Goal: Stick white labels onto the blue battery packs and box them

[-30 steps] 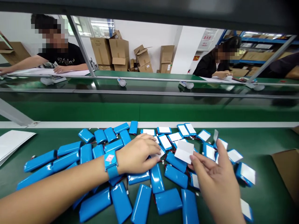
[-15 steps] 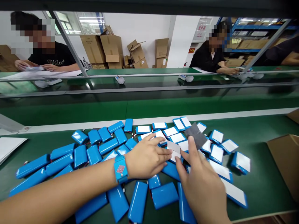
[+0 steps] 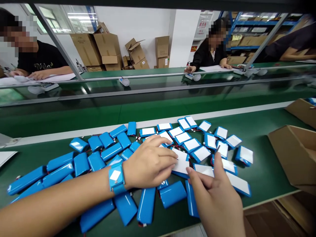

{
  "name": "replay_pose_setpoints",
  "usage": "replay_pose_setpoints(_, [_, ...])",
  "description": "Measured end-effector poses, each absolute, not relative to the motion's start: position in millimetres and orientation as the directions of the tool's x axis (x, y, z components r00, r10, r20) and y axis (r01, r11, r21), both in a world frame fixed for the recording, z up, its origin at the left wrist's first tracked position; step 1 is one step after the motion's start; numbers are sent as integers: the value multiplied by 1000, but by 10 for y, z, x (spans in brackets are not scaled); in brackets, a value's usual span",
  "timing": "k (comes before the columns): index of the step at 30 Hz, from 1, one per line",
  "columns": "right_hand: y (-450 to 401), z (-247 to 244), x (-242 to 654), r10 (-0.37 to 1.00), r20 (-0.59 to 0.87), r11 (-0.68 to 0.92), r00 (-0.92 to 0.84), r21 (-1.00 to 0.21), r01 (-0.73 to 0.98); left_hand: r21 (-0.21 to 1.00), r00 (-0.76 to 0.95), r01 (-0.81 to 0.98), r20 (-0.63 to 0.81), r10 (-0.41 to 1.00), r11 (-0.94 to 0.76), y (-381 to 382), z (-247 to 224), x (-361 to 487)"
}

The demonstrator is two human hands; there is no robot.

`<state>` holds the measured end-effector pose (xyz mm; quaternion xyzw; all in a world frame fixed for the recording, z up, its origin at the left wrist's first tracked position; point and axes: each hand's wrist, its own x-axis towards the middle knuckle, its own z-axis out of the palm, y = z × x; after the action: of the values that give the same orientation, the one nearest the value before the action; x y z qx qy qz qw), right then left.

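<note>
Blue shrink-wrapped battery packs [image 3: 146, 204] lie spread over the green bench. My left hand [image 3: 150, 161], with a blue wrist strap [image 3: 116, 177], is laid flat with fingers outstretched, its fingertips on a white pad [image 3: 181, 165] atop one pack. At the pad's right corner, the thumb and a finger of my right hand [image 3: 217, 197] pinch its edge. My right index finger points up, with a thin dark sliver [image 3: 218, 148] at its tip, seemingly a dark sheet seen edge-on. Packs at the right, such as one battery pack [image 3: 246, 155], carry white pads; those at the left show plain blue.
An open cardboard box [image 3: 281, 158] stands at the right. White sheets [image 3: 7, 159] lie at the left edge. Beyond the bench runs a green conveyor [image 3: 103, 113] with a metal rail. Several people sit across it, and cartons [image 3: 108, 49] are stacked by the wall.
The dark grey sheet by my right index finger has turned from broadside to nearly edge-on. The white pad now lies flatter on the pack. My view has shifted to the right.
</note>
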<state>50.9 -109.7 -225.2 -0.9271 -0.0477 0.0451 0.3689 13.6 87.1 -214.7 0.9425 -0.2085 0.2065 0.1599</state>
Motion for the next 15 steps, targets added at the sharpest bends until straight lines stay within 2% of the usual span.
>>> replay_pose_setpoints(2, [-1092,-2355,476,122,7,-757,993,-646,98,180,821,-498,412,-395,-848,845,-2198,86])
replay_pose_setpoints(4, [-1112,-2446,492,201,143,-797,969,-551,247,154,823,-522,350,-448,-839,832,-2266,67])
replay_pose_setpoints(5, [-1127,-2469,517,282,235,-810,930,-462,362,146,824,-528,327,-462,-837,830,-2299,66])
replay_pose_setpoints(7, [-1169,-2448,605,459,396,-813,795,-175,556,139,823,-532,316,-471,-836,834,-2351,76])
replay_pose_setpoints(9, [-1238,-2349,738,538,482,-815,692,85,574,154,826,-531,316,-468,-833,843,-2376,91])
replay_pose_setpoints(10, [-1288,-2287,814,535,520,-821,666,134,555,169,830,-528,311,-464,-832,848,-2376,97])
replay_pose_setpoints(11, [-1350,-2227,887,523,552,-818,649,110,565,188,836,-522,302,-457,-832,853,-2367,102])
replay_pose_setpoints(12, [-1422,-2178,951,505,573,-796,645,20,605,213,847,-512,289,-447,-832,856,-2348,103])
replay_pose_setpoints(14, [-1580,-2124,1033,497,539,-657,680,-279,701,265,869,-480,273,-412,-836,851,-2281,87])
replay_pose_setpoints(15, [-1655,-2120,1047,513,451,-576,730,-449,683,292,880,-461,275,-389,-838,837,-2236,66])
